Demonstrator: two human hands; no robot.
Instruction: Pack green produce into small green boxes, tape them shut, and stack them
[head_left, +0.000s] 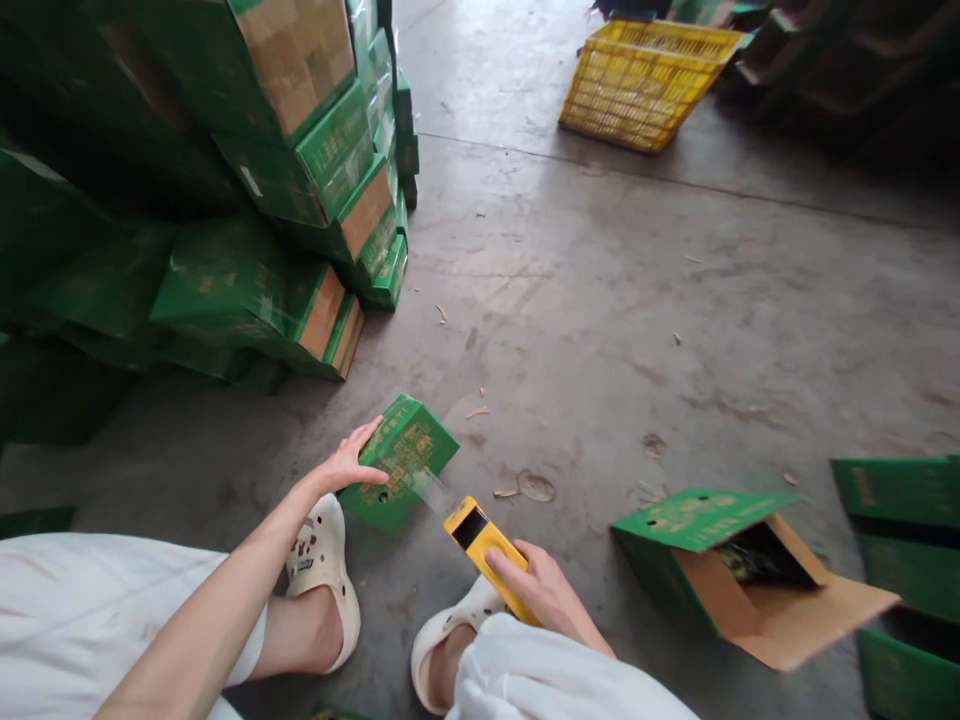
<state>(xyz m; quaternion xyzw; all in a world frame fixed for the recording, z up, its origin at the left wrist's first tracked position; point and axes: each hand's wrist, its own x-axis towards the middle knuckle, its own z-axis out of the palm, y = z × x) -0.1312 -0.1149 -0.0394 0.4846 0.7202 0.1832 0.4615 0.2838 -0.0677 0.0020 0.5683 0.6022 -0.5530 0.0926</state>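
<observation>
Low in front of my feet is a small green cardboard box [415, 437] with gold print, slightly tilted. My left hand [351, 465] grips it from the left, thumb across the printed face and fingers over the far edge. A yellow tape dispenser [480, 540] is in my right hand [546, 585], whose thumb presses on its side. From the dispenser's front end, a strip of clear tape [433, 491] runs to the box's right side. Parts of the fingers under the dispenser are hidden.
Stacked green cartons [247, 290] rise at the left. On the right, an open green box [705, 520] has its brown flaps out and something dark inside. More green boxes [904, 570] stand at the right edge. A yellow plastic crate [637, 90] is farther off on the concrete floor [585, 330].
</observation>
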